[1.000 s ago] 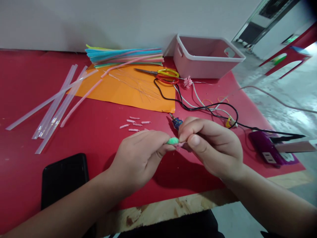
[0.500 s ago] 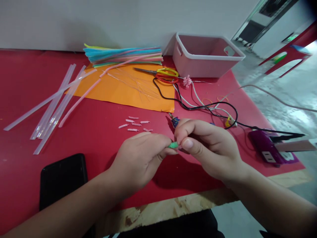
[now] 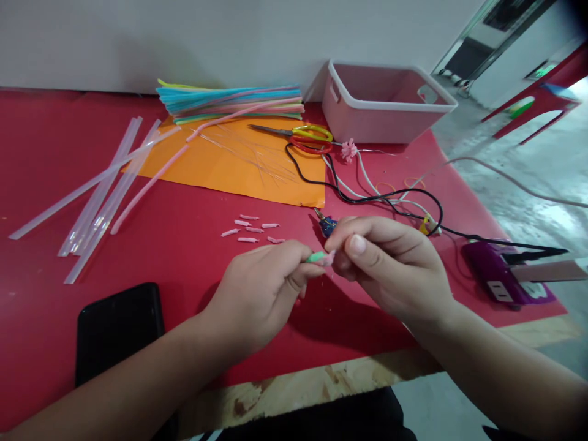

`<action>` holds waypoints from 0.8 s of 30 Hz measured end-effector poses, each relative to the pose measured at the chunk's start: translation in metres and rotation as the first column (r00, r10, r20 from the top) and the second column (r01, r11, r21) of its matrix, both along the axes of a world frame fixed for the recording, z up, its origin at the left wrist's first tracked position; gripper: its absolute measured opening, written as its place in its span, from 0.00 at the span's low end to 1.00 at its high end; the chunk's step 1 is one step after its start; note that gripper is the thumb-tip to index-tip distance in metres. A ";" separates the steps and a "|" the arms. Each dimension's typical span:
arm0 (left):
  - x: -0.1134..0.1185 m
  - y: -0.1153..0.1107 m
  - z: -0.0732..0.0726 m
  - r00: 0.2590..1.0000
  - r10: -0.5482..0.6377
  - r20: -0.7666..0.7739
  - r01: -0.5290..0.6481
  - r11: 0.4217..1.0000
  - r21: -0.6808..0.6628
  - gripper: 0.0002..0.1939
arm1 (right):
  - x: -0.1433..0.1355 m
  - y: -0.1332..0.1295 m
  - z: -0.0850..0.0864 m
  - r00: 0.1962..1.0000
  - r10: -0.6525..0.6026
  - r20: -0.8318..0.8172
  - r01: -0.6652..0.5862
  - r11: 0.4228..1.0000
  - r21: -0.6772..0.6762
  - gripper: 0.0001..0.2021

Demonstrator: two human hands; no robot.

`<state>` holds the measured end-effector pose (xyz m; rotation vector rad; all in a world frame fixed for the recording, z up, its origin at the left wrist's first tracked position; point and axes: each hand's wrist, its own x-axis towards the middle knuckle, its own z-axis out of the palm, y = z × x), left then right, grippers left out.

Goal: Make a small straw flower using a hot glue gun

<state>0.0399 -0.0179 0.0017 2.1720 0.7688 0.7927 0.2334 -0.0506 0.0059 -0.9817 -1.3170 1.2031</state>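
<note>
The left hand [image 3: 257,294] is closed on a small green fuzzy piece [image 3: 315,257], which is pinched between the thumb and the bent index finger. A pink fuzzy piece [image 3: 328,258] is at the right end of the green one. The right hand [image 3: 395,263] has its thumb and index finger near each other, just at this pink end; I cannot tell if they grip it. Both pieces are above the red bench [image 3: 193,257], near the middle of its front edge.

Behind the left hand, seven short pink pieces [image 3: 254,229] lie loosely on the bench. A dark blue tool with a metal tip [image 3: 327,225] is partly hidden behind the right hand. Toward the left edge there are several translucent sticks [image 3: 103,211], some crossed, and beside them a long pink pipe cleaner [image 3: 149,190]. A black phone [image 3: 119,327] lies at the front left, partly covered by the left forearm.

Near the back edge, a bundle of coloured pipe cleaners [image 3: 229,101] lies over an orange sheet [image 3: 215,165]. The scissors [image 3: 312,139] rest partly on this sheet, with a pink fuzzy flower [image 3: 349,150] to their right. The pink basket [image 3: 376,122] stands at the back right corner, and the purple power strip [image 3: 487,275] is near the front right corner.
</note>
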 end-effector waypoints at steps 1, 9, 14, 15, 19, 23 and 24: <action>0.000 0.001 0.001 1.000 -0.016 0.018 0.018 0.995 -0.102 0.15 | 0.000 0.000 -0.002 0.999 -0.037 0.011 0.037 0.999 0.023 0.07; 0.004 -0.002 0.005 0.987 -0.083 0.140 0.138 0.879 -0.455 0.21 | 0.007 0.003 0.003 0.910 -0.167 0.380 -0.019 0.899 0.439 0.13; 0.002 -0.002 0.004 0.991 -0.061 0.121 0.112 0.869 -0.482 0.20 | 0.010 0.008 0.007 0.857 -0.174 0.484 -0.081 0.883 0.462 0.09; 0.001 -0.002 0.003 0.991 -0.058 0.121 0.110 0.870 -0.480 0.19 | 0.011 0.009 0.007 0.854 -0.170 0.491 -0.083 0.888 0.451 0.07; 0.002 -0.004 0.003 0.994 -0.062 0.093 0.092 0.926 -0.365 0.14 | 0.014 0.010 0.008 0.858 -0.149 0.492 -0.083 0.904 0.419 0.04; 0.004 -0.005 0.002 0.999 -0.026 0.037 0.032 0.986 -0.162 0.07 | 0.013 0.009 0.008 0.875 -0.128 0.467 -0.068 0.922 0.380 0.03; 0.004 -0.004 0.002 0.999 -0.018 0.031 0.022 0.991 -0.130 0.07 | 0.012 0.009 0.008 0.881 -0.124 0.456 -0.059 0.929 0.366 0.03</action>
